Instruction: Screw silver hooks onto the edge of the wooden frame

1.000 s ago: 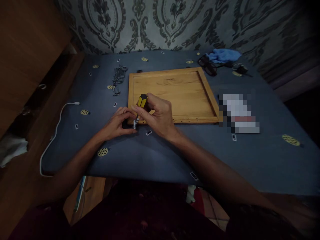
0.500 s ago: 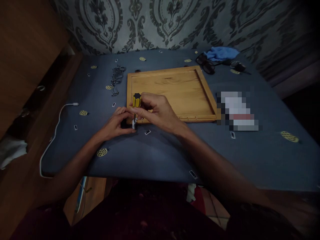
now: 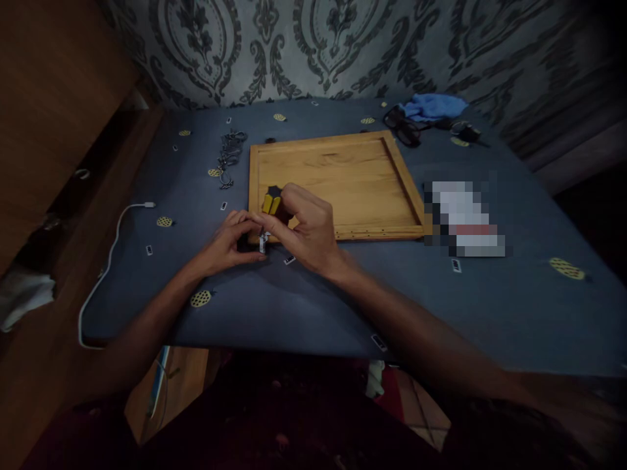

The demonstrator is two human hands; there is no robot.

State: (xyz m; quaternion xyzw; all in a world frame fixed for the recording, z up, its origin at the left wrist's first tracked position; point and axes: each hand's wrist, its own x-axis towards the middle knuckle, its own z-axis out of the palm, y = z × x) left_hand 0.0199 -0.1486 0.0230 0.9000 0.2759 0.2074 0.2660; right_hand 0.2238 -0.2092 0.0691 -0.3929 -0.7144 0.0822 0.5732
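My right hand (image 3: 308,225) is closed around the yellow-and-black handle of a screwdriver (image 3: 272,200), which leans a little to the right. Its tip is hidden behind my fingers. At the front left corner of a shallow wooden tray (image 3: 337,232), my left hand (image 3: 230,241) pinches a small, shiny metal fitting (image 3: 263,243) between thumb and fingers. The fitting sits at the tray's front edge, just below the screwdriver; its exact kind is too small to tell. My right thumb reaches close to my left fingertips.
A tangled metal chain (image 3: 230,156) lies left of the tray. A white cable (image 3: 115,251) runs along the table's left side. Sunglasses (image 3: 402,126) and a blue cloth (image 3: 434,106) lie at the back right. A blurred-out item (image 3: 465,219) rests right of the tray.
The screwdriver handle has tilted to the right and my right hand has turned with it, its wrist shifting slightly left. My left hand stays in place on the fitting.
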